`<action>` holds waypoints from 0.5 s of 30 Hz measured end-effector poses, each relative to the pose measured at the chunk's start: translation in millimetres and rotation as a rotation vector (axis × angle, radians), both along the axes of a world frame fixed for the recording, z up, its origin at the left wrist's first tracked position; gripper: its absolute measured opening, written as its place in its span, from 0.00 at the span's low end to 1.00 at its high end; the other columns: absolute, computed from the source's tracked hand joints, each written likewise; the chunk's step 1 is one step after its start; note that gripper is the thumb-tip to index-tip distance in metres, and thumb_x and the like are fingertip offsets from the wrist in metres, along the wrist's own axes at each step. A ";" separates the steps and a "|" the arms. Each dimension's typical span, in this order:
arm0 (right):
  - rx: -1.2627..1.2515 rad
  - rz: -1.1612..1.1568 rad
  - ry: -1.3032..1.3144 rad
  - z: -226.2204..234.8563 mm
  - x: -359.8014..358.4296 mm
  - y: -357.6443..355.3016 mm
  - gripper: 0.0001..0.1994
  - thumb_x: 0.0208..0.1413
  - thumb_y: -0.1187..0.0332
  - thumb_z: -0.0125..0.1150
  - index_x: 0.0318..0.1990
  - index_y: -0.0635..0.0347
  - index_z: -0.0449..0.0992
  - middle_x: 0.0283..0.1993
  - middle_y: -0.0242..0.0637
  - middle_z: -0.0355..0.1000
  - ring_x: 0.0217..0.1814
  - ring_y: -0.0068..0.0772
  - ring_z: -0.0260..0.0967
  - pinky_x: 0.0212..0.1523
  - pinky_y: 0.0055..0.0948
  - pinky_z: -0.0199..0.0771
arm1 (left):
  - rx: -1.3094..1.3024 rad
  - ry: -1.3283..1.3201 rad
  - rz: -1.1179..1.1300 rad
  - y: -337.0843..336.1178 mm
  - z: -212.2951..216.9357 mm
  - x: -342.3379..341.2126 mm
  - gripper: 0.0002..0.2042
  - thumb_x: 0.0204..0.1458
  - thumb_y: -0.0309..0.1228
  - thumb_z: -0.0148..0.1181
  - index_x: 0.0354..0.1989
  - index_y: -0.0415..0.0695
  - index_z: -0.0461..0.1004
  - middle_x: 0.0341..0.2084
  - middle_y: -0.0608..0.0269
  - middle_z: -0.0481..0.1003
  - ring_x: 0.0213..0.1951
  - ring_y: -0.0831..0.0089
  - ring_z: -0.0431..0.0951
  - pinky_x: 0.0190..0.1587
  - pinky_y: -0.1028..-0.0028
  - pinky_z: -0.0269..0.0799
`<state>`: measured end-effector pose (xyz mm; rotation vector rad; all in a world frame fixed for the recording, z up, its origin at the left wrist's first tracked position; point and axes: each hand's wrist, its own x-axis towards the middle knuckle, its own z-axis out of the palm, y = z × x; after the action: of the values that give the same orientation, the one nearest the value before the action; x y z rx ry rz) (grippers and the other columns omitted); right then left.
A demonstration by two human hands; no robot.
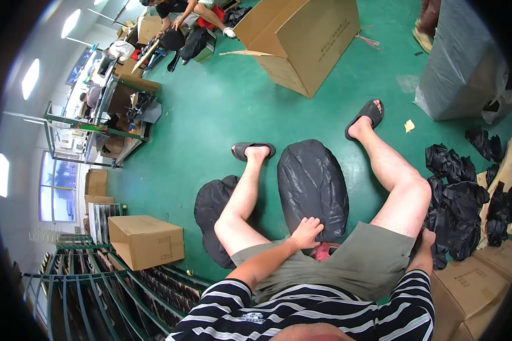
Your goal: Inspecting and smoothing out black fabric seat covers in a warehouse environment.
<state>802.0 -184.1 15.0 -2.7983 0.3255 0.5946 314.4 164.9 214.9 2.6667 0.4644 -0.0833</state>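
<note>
Black bundle (313,187) lies on the green floor (210,131) between the legs (242,193). Left hand (307,233) rests on its near end, fingers slightly spread; right hand (428,237) is beside the crumpled black pieces (458,204), partly hidden, can't tell if it grips. Skin looks thin, slick and wrinkled over soft fill (probably light, hard to break). I'd hold both long sides with full palms; fingers alone might slip.

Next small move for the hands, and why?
Probably bring the right hand in to the black bundle: only the left hand touches it, at its near end, while the right is out by the crumpled black bags, its grip unclear.
</note>
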 end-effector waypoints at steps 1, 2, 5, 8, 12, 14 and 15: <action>-0.049 -0.047 -0.098 6.6 -9.3 15.5 0.19 0.45 0.62 0.60 0.38 0.72 0.79 0.42 0.59 0.76 0.49 0.57 0.75 0.51 0.47 0.73 | 0.010 0.012 0.010 1.7 1.2 -6.7 0.26 0.27 0.39 0.71 0.36 0.47 0.67 0.35 0.58 0.64 0.42 0.59 0.66 0.42 0.62 0.61; -0.096 -0.085 -0.192 23.4 -24.8 34.7 0.17 0.46 0.64 0.60 0.37 0.70 0.80 0.43 0.58 0.76 0.49 0.57 0.75 0.50 0.48 0.74 | 0.019 0.024 0.032 2.6 3.3 -16.7 0.26 0.27 0.39 0.71 0.36 0.47 0.67 0.35 0.58 0.64 0.42 0.59 0.66 0.42 0.62 0.61; -0.037 -0.148 -0.438 61.5 -15.1 32.5 0.16 0.47 0.64 0.60 0.39 0.67 0.80 0.45 0.58 0.76 0.49 0.60 0.74 0.51 0.50 0.73 | 0.019 0.033 0.033 2.0 2.2 -17.6 0.26 0.27 0.39 0.72 0.37 0.47 0.68 0.36 0.58 0.65 0.43 0.59 0.67 0.42 0.62 0.61; -0.177 0.128 -0.008 70.2 43.5 -15.0 0.18 0.46 0.64 0.61 0.42 0.67 0.80 0.46 0.57 0.76 0.53 0.53 0.74 0.53 0.44 0.73 | 0.028 0.004 -0.001 0.1 -4.1 -19.8 0.27 0.27 0.40 0.73 0.38 0.46 0.68 0.37 0.58 0.65 0.44 0.59 0.67 0.42 0.62 0.62; -0.032 0.158 -0.281 117.3 92.0 0.4 0.23 0.49 0.56 0.54 0.44 0.66 0.79 0.46 0.58 0.75 0.51 0.61 0.72 0.53 0.48 0.69 | 0.052 -0.052 0.014 -2.4 -11.0 -22.2 0.26 0.28 0.42 0.73 0.36 0.47 0.68 0.36 0.59 0.65 0.43 0.61 0.67 0.42 0.63 0.61; 0.149 0.154 -0.609 161.8 82.9 65.4 0.21 0.53 0.52 0.55 0.40 0.64 0.80 0.42 0.55 0.77 0.46 0.62 0.72 0.48 0.50 0.70 | 0.074 -0.081 0.030 -4.6 -9.2 -31.3 0.27 0.28 0.43 0.74 0.37 0.47 0.69 0.36 0.60 0.66 0.43 0.61 0.67 0.42 0.63 0.62; 0.238 0.206 -0.675 193.3 84.1 86.6 0.22 0.54 0.50 0.58 0.40 0.63 0.79 0.40 0.54 0.77 0.44 0.61 0.73 0.45 0.48 0.71 | 0.077 -0.058 0.025 -5.2 -6.7 -28.9 0.28 0.28 0.44 0.74 0.38 0.46 0.69 0.37 0.59 0.66 0.44 0.61 0.67 0.43 0.62 0.62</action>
<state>886.0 -97.5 208.4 -2.6162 -0.1620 -0.2746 285.5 159.7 208.2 2.7296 0.4917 0.0195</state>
